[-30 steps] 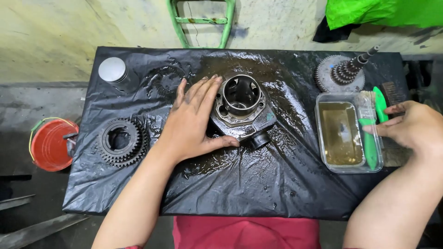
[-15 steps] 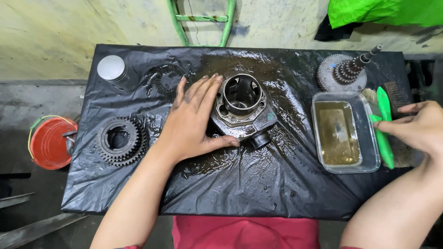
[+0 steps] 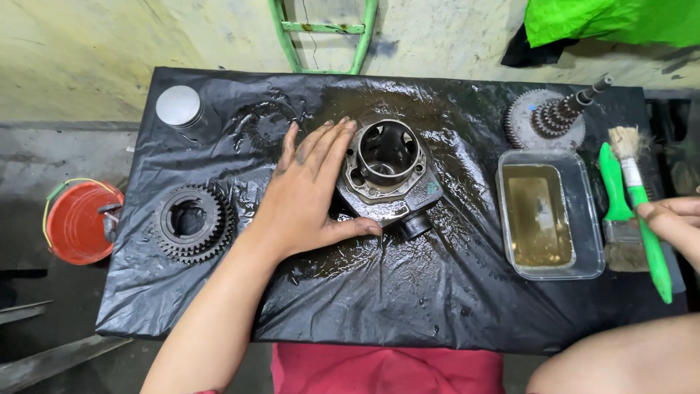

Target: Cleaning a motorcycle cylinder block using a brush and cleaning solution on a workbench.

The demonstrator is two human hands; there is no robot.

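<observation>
At right edge, right hand (image 3: 674, 222) now lifts green-handled brush (image 3: 642, 211) clear of solvent tray (image 3: 583, 219); left hand (image 3: 310, 197), flat and open, steadies engine cylinder (image 3: 386, 171) — brushing looks imminent.

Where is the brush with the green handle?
In the head view, the brush is at the far right, in the right hand, bristles up, beside the tub of brown liquid and over a second brush.

Dull, greasy cast metal cylinder (image 3: 388, 169) sits on a glossy, wet, crinkled black plastic sheet (image 3: 379, 292). Right of the cylinder: clear plastic tray (image 3: 587, 219); glossy green plastic brush (image 3: 642, 211) with pale, rough bristles.
</observation>
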